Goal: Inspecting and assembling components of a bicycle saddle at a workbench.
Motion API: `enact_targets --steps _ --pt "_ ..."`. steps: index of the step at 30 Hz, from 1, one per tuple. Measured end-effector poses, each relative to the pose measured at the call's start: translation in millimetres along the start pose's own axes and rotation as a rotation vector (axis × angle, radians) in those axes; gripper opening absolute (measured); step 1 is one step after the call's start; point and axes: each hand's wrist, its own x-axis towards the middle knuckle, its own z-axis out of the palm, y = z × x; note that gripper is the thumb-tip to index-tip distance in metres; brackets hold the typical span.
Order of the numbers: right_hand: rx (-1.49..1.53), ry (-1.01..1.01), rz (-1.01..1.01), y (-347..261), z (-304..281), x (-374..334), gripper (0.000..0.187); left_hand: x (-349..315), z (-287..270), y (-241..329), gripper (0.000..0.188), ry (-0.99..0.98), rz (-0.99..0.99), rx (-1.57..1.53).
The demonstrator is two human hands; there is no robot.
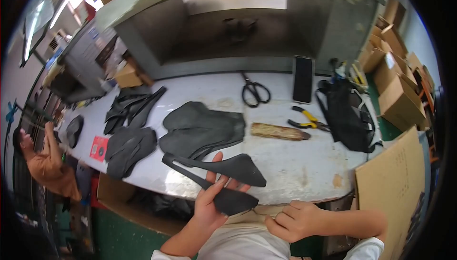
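My left hand [212,203] grips a black V-shaped cut piece [240,167], its fingers reaching between the two broad arms and the thumb on the nearer arm. The material looks like fabric or leather. Just right of the nearer arm's tip, my right hand [293,221] is closed low in front of my body. Fine dark strands, perhaps thread, show at that tip; what the right fingers pinch, if anything, is hidden. Beyond the left hand lies a stack of dark grey cut pieces [202,129] on the white table [285,165].
Right of the stack lie a worn wooden stick [280,131], yellow-handled pliers [307,118], black scissors [254,92], a phone [303,79] and a black bag [347,115]. More dark pieces [129,148] lie left. A metal cabinet [143,34] stands behind; a co-worker [52,169] sits far left.
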Motion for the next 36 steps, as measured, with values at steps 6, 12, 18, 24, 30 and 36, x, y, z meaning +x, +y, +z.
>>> enact_targets --steps 6,12,18,24,30,36 --pt "-0.006 0.171 0.123 -8.6 35.8 74.4 0.019 -6.6 1.7 22.6 0.065 0.149 0.235 0.232" --pt "-0.111 0.197 0.029 -11.8 43.6 92.7 0.015 -7.4 5.6 19.7 0.067 0.184 0.246 0.132" --pt "0.022 0.131 -0.047 -3.4 54.7 93.3 0.012 -6.2 1.0 19.1 0.067 0.203 0.159 0.181" --pt "1.400 0.610 0.846 -31.9 63.6 43.6 0.006 0.0 1.2 28.8 0.075 0.124 0.235 0.190" --pt "1.549 0.620 1.105 -45.4 37.6 -38.0 0.005 8.9 -17.9 26.8 0.087 -0.148 0.345 2.088" --pt "1.250 0.540 1.733 -80.7 59.9 -119.1 0.007 3.9 -11.4 14.4 0.092 -0.178 0.235 2.271"
